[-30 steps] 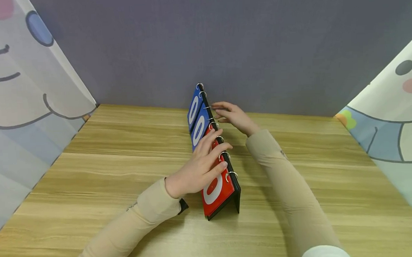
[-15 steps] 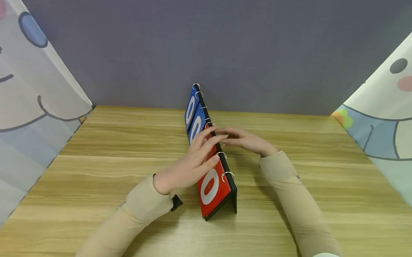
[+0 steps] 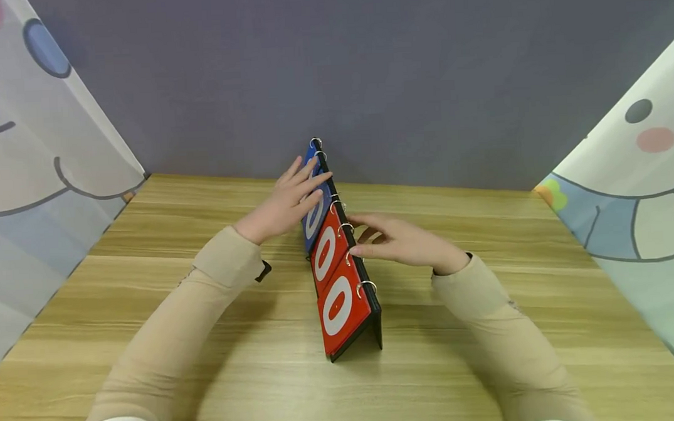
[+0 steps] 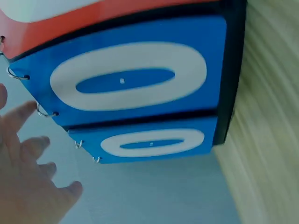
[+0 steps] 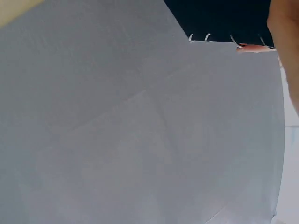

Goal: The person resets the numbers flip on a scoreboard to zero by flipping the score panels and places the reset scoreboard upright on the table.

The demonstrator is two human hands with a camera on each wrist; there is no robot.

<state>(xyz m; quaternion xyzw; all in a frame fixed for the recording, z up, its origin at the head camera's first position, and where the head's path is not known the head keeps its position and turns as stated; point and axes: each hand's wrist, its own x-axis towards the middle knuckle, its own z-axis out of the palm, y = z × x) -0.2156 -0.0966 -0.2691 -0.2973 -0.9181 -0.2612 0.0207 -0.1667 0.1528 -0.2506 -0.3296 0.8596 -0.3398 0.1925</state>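
Note:
A tent-shaped flip scoreboard [image 3: 339,260] stands on the wooden table, its ringed top edge running away from me. Two red cards [image 3: 337,306] showing 0 hang on the near half, two blue cards [image 4: 128,77] showing 0 on the far half. My left hand [image 3: 280,206] has its fingers spread over the blue cards; in the left wrist view its fingertips lie by the metal rings [image 4: 46,111]. My right hand [image 3: 408,240] is at the top edge beside the red cards, thumb over the black spine and bent fingers behind it. The black back panel [image 5: 224,21] shows in the right wrist view.
The wooden table [image 3: 461,330] extends to both sides of the scoreboard. A grey wall panel [image 3: 331,72] rises close behind its far end. Cartoon-printed curtains [image 3: 28,249] flank the table at left and right.
My left hand has moved from the red cards away to the blue ones, uncovering the red zeros. My right hand has come nearer along the back, from beside the blue cards to the red ones.

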